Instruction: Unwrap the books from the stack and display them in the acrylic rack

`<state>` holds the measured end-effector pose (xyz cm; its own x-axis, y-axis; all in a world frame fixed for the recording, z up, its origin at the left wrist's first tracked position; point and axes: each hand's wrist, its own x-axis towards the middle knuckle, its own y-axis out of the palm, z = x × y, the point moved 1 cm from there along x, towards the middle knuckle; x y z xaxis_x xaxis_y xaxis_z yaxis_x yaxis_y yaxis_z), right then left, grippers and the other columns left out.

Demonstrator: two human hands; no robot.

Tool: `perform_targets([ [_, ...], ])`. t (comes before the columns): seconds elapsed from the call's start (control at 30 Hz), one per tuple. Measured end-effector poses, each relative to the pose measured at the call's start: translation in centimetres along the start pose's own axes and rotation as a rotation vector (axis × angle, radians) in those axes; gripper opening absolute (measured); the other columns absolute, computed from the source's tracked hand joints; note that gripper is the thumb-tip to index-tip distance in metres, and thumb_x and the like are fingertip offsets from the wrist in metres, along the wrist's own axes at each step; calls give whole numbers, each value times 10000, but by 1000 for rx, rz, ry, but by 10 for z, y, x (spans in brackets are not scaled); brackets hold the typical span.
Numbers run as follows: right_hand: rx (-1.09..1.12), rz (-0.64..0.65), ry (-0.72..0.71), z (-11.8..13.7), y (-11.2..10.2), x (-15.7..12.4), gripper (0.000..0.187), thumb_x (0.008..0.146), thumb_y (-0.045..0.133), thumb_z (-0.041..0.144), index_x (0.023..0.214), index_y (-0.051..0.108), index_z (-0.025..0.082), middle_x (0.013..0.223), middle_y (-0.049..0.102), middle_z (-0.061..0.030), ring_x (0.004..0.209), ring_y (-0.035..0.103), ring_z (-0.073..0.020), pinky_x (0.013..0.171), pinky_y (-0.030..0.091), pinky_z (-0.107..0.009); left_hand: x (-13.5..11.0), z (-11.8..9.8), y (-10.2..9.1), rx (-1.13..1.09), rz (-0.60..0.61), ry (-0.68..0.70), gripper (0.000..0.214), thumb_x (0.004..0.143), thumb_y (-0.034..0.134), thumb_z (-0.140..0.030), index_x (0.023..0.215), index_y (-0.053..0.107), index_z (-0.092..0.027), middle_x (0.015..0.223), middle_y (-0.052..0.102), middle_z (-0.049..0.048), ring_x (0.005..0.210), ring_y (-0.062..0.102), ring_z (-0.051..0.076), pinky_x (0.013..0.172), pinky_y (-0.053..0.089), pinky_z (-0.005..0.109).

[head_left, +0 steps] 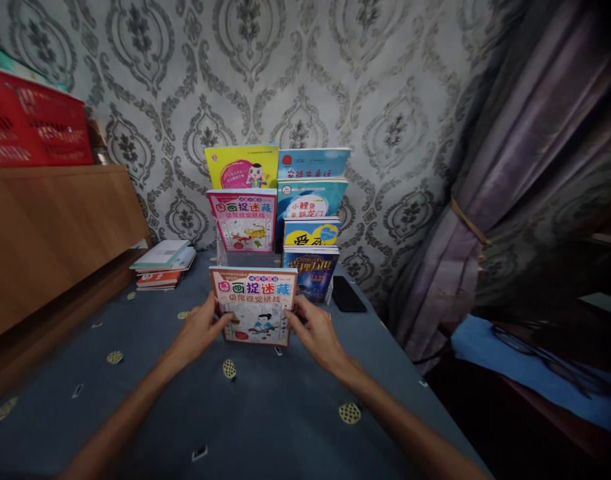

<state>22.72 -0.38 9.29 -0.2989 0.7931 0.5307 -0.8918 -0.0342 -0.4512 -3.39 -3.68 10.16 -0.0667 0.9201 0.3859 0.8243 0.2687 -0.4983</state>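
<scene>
A: Where is the picture book?

B: At twelve o'clock from the person, raised upright between both hands, cover facing the wearer; whether its lower edge meets the patterned cloth cannot be told

A: How is it held?

B: The left hand grasps its edge at nine o'clock, thumb over the cover; the right hand grasps the edge at three o'clock likewise

A: What stands beyond?

B: From the book, a pink book at twelve, a yellow book behind that; towards one o'clock, a dark blue book fronts a row of books

A: Elsewhere?

B: A black phone lies near two o'clock, a small stack at ten
</scene>
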Motion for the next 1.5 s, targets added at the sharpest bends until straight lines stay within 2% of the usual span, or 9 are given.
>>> perform_targets([
  [0.27, -13, 25, 5, -6, 10, 5, 90, 906, 504, 300, 856, 543, 237, 750, 636, -22, 646, 585, -185, 594, 409, -284, -3, 8, 0, -31, -3, -18, 266, 721, 718, -405, 921, 654, -242, 715, 710, -1, 549, 570, 183, 574, 382, 274],
  [0.4, -49, 51, -8, -5, 9, 11, 97, 916, 495, 287, 873, 559, 229, 787, 664, -37, 694, 605, -189, 629, 442, -287, 1, 9, -4, -58, 12, -2, 298, 728, 719, -397, 980, 664, -246, 759, 721, 14, 617, 606, 208, 580, 389, 276],
  [0.5, -45, 41, -25, -3, 8, 20, 101, 914, 507, 271, 913, 593, 218, 827, 694, -45, 726, 625, -192, 661, 473, -293, 9, 9, -9, 23, 5, 31, 280, 762, 693, -399, 987, 662, -235, 739, 702, 9, 637, 610, 210, 578, 385, 273],
  [0.73, -85, -5, -111, 6, 1, 62, 135, 919, 520, 287, 991, 614, 221, 857, 699, -49, 769, 639, -202, 695, 487, -300, 53, 0, -28, 148, -97, 166, 268, 783, 672, -401, 978, 636, -220, 779, 694, 38, 656, 608, 215, 629, 411, 296],
  [0.93, -207, -115, -297, 26, -18, 120, 144, 933, 459, 244, 1022, 567, 208, 906, 692, -74, 805, 630, -215, 747, 484, -336, 108, -35, -57, 333, -181, 297, 264, 818, 627, -379, 1014, 579, -209, 771, 654, 37, 688, 597, 229, 675, 439, 323],
  [1.1, -262, -233, -466, 43, -34, 161, 150, 933, 421, 201, 1049, 512, 223, 956, 659, -85, 868, 612, -232, 785, 504, -383, 143, -64, -70, 348, -280, 401, 289, 829, 619, -334, 1064, 577, -171, 902, 681, 70, 806, 629, 239, 799, 483, 364],
  [1.27, -243, -279, -526, 47, -39, 175, 217, 931, 402, 170, 1129, 470, 227, 1039, 634, -107, 931, 605, -237, 852, 519, -424, 159, -74, -69, 336, -309, 477, 341, 871, 584, -297, 1172, 536, -145, 1017, 690, 97, 884, 652, 241, 871, 497, 392],
  [1.5, -225, -251, -543, 31, -36, 177, 188, 935, 423, 223, 1114, 473, 247, 1007, 619, -93, 924, 601, -270, 844, 527, -496, 172, -65, -67, 426, -301, 497, 367, 874, 580, -301, 1203, 524, -150, 1052, 703, 113, 909, 675, 256, 840, 524, 374],
])
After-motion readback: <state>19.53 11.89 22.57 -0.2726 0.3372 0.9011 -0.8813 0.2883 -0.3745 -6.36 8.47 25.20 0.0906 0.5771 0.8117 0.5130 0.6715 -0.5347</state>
